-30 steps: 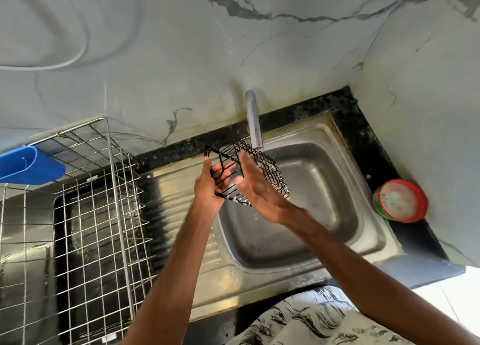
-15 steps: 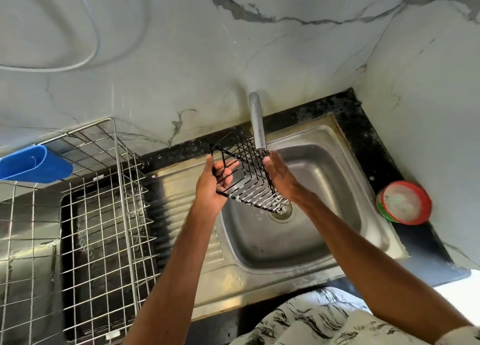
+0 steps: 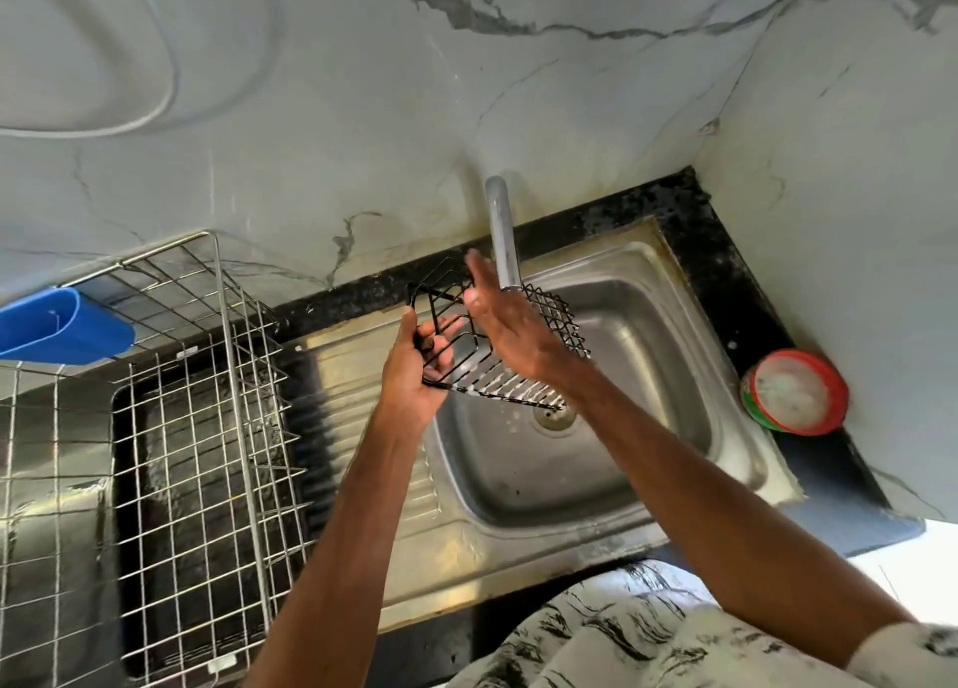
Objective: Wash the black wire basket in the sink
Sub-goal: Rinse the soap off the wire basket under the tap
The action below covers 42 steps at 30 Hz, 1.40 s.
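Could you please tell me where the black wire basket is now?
Head view, centre: the black wire basket is over the sink, just under the tap, its left end gripped by the left hand, right hand against it.

White garment point(image 3: 622, 635); black brushstroke streaks

The left hand point(image 3: 414, 371) grips the left end of the black wire basket point(image 3: 554, 324), held tilted above the sink point(image 3: 648, 376) beneath the faucet point(image 3: 503, 236). The right hand point(image 3: 510, 324) lies with straight fingers point(image 3: 479, 280) against its wires. A wire dish rack point(image 3: 207, 428) stands left.
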Available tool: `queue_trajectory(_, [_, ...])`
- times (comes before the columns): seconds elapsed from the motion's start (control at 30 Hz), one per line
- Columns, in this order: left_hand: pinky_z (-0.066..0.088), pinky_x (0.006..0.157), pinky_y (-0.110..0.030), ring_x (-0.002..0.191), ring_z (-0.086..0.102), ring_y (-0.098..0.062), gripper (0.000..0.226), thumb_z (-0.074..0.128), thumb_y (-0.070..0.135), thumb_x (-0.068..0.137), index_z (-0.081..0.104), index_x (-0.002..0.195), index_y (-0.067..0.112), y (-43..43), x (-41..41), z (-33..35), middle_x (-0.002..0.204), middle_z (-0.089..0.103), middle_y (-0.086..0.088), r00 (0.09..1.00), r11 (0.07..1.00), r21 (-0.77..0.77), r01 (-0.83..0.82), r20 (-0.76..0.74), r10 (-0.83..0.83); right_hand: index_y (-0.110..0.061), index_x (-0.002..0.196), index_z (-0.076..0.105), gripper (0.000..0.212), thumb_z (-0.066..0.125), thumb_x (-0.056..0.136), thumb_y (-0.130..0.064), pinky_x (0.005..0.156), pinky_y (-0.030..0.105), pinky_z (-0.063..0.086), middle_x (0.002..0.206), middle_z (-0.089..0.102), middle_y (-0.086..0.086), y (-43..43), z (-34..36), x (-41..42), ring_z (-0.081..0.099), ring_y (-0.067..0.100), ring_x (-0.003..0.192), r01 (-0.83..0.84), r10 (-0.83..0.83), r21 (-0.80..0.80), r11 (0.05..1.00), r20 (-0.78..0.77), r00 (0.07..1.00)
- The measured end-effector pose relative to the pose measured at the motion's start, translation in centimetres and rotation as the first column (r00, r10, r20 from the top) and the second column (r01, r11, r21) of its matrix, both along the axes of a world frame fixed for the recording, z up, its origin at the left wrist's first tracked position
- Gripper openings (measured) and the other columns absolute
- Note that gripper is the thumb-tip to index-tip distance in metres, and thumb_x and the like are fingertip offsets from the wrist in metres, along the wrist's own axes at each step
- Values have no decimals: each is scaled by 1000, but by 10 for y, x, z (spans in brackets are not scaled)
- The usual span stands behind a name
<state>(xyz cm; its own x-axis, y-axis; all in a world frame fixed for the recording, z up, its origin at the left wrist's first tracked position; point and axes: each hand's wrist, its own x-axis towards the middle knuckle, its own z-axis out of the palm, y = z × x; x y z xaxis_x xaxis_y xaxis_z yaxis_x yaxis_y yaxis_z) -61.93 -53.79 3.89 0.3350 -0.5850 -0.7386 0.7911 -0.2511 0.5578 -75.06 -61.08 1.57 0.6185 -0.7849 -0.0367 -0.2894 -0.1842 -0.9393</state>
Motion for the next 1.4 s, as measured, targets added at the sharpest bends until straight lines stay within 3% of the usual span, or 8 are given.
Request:
queue_trajectory(0.03, [38, 38, -11, 35, 47, -2, 65, 43, 42, 110, 61, 52, 18, -1, -1, 2, 61, 72, -4, 1000, 1000, -12, 5, 8, -5, -11, 132, 56, 48, 37, 105, -46, 66, 24, 52, 94, 64, -10, -11, -14, -7, 55, -12, 70, 22, -20, 99, 995, -17, 1000])
queue_trajectory(0.13, [39, 40, -11, 37, 49, -1, 70, 42, 43, 110, 65, 49, 17, -4, 2, 3, 74, 78, -10, 1000, 999, -40, -8, -1, 8, -27, 158, 25, 66, 25, 102, -64, 122, 48, 29, 157, 37, 6, -21, -41, -33, 37, 13, 143, 69, -16, 238, 969, -216, 976])
queue_trajectory(0.23, [40, 41, -12, 38, 49, -2, 75, 40, 41, 111, 68, 47, 13, -6, 2, 3, 77, 78, -13, 1000, 999, -47, 0, -6, 0, -37, 157, 11, 61, 17, 103, -65, 128, 36, 1, 169, 0, -8, -2, -43, -51, -2, 7, 155, 75, 17, 270, 960, -326, 945])
queue_trajectory(0.47, [53, 43, -19, 62, 76, -14, 43, 44, 34, 112, 55, 78, 10, -20, -9, 10, 70, 76, -13, 999, 999, 29, -36, 36, 35, -26, 162, 3, 66, 24, 107, -53, 128, 33, 4, 170, 1, -1, 49, 8, -28, -2, 8, 156, -30, 25, -40, 999, -122, 992])
queue_trajectory(0.67, [53, 41, -21, 43, 66, -13, 35, 33, 25, 115, 59, 104, 3, -42, -3, 17, 58, 71, -7, 992, 987, 105, -125, 31, 122, -32, 159, 20, 74, 22, 98, -74, 103, 55, 47, 112, 71, 18, -3, 14, 10, 67, 32, 105, 21, -8, 51, 998, -238, 971])
queue_trajectory(0.9, [53, 42, -21, 49, 72, -16, 34, 29, 4, 109, 53, 86, 1, -45, 0, 13, 63, 73, -15, 979, 974, 100, -204, 21, 203, -17, 162, 6, 68, 30, 107, -48, 126, 45, 17, 169, 13, 6, 51, -5, -9, 12, 18, 156, 74, -109, -184, 980, -192, 975])
queue_trajectory(1.1, [51, 41, -18, 49, 70, -15, 31, 32, 1, 108, 58, 91, -1, -43, -3, 12, 70, 76, -17, 982, 979, 93, -183, -19, 185, -25, 155, 29, 71, 23, 100, -70, 114, 51, 40, 156, 42, 9, 41, -25, -35, 42, 23, 142, 237, -237, -35, 971, -265, 935])
queue_trajectory(1.4, [47, 42, -17, 40, 53, -8, 41, 42, 28, 112, 50, 74, 16, -35, 5, -6, 61, 61, -3, 995, 995, 7, -97, 26, 97, -13, 162, 9, 69, 36, 107, -45, 127, 44, 14, 169, 14, 6, 39, 3, -7, 12, 16, 156, 8, -63, -297, 955, -178, 982])
